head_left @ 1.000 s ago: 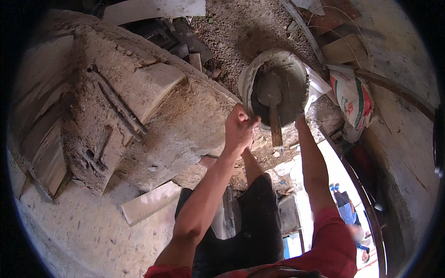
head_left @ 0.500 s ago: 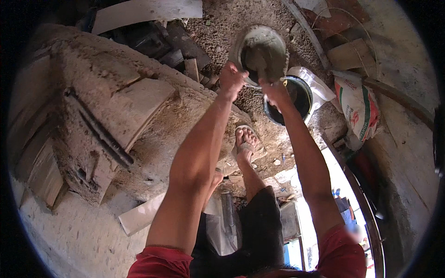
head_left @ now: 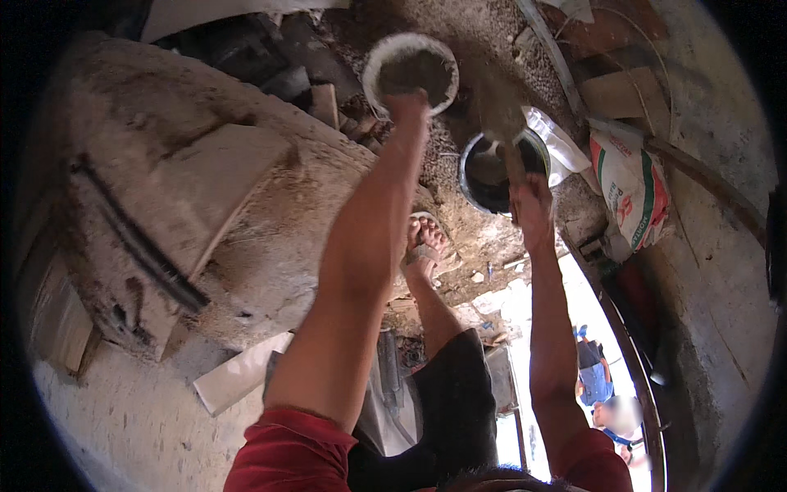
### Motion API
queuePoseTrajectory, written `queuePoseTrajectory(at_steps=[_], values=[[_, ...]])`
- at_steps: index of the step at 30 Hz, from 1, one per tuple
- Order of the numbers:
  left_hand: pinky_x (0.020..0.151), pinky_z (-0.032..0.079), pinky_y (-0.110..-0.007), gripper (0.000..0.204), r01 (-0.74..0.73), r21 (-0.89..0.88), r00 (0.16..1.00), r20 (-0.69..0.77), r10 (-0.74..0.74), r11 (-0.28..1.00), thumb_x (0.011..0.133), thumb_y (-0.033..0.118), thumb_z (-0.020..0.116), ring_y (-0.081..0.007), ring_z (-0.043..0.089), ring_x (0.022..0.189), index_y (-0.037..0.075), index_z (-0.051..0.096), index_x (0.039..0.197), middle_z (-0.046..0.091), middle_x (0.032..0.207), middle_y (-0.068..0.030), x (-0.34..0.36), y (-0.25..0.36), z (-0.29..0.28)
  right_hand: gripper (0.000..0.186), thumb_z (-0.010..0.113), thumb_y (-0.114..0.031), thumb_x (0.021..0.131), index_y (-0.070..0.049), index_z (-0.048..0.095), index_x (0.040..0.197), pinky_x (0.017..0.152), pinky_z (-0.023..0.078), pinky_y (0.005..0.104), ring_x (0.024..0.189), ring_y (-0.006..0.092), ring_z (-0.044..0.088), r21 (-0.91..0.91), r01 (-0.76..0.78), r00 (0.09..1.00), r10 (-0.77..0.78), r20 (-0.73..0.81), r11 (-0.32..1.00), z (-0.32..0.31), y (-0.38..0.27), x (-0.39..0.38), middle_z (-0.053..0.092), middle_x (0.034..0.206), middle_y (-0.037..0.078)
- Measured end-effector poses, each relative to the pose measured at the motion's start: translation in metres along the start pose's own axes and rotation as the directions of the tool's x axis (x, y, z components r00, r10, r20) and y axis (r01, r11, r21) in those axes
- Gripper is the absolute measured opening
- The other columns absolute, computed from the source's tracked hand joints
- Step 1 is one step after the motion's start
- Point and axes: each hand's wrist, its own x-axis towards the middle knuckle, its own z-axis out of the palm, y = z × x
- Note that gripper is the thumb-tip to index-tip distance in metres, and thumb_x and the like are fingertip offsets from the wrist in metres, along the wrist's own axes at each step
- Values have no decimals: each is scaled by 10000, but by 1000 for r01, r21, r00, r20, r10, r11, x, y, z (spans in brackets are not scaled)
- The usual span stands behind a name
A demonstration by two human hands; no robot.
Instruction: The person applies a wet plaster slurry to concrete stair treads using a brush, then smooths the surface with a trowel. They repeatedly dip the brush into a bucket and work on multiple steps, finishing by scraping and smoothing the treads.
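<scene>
My left hand point(head_left: 407, 108) grips the near rim of a round pale bowl point(head_left: 371, 75), tilted so its inside shows. Wet grey mortar point(head_left: 428, 69) lies in the bowl. My right hand point(head_left: 531, 205) is wrapped round the handle of a trowel point(head_left: 502, 115), whose mortar-coated blade is smeared by motion. The trowel passes above a dark bucket point(head_left: 466, 182), which stands on the ground right of the bowl. My right forearm and the trowel handle hide part of the bucket's near right side.
A printed sack point(head_left: 630, 193) leans at the right, with a crumpled white bag point(head_left: 561, 148) beside the bucket. A dusty, rubble-covered ledge point(head_left: 270, 221) fills the left, with a dark bar point(head_left: 139, 234) on it. My sandalled foot point(head_left: 426, 242) stands below. Another person point(head_left: 594, 377) is beyond the opening.
The bowl has moved left in my left hand, away from the bucket. My right hand has drawn back and right with the trowel, whose blade has left the bowl.
</scene>
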Motion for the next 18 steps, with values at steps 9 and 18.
queuePoseTrajectory(at_steps=[9,18], values=[[721,528,-508,214,-543,137,816,320,482,829,1014,264,630,-430,695,857,66,711,1006,727,890,-195,-293,-130,-182,324,644,-100,933,-108,508,1227,527,429,270,602,90,482,165,159,986,-163,15,973,-14,13,-179,544,817,3],[1064,415,-527,441,-530,724,329,-306,893,443,903,103,677,-396,549,1252,45,617,1336,624,1325,-183,-258,-50,-525,388,644,-31,858,-140,421,1156,402,360,279,483,110,468,-76,1,984,12,176,997,26,-33,-292,563,796,52]])
